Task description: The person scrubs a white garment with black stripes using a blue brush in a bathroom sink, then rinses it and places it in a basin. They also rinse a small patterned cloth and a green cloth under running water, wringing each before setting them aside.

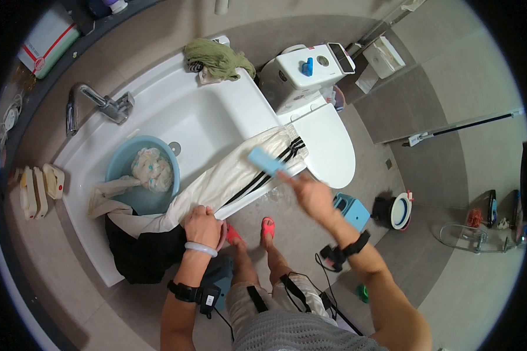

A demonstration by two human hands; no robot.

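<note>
Across the front rim of the white sink (208, 117) lies a white garment with black stripes (240, 167), its black part hanging over the near left edge. My left hand (202, 227) grips the garment's near edge, fingers curled into the cloth. In my right hand (310, 196), slightly blurred, is a light blue brush (264, 161), held over the striped end of the garment; its bristles are hidden. Beside the garment, a blue basin (112, 169) in the sink holds a wet pale cloth (152, 169), and part of the garment drapes over its rim.
A chrome faucet (108, 105) rises at the sink's back left. Green cloth (216, 59) lies on the far corner. To the right stand a toilet with its lid down (328, 146), a blue stool (351, 212) and a round bin (400, 210). Soap holders (35, 190) sit at left.
</note>
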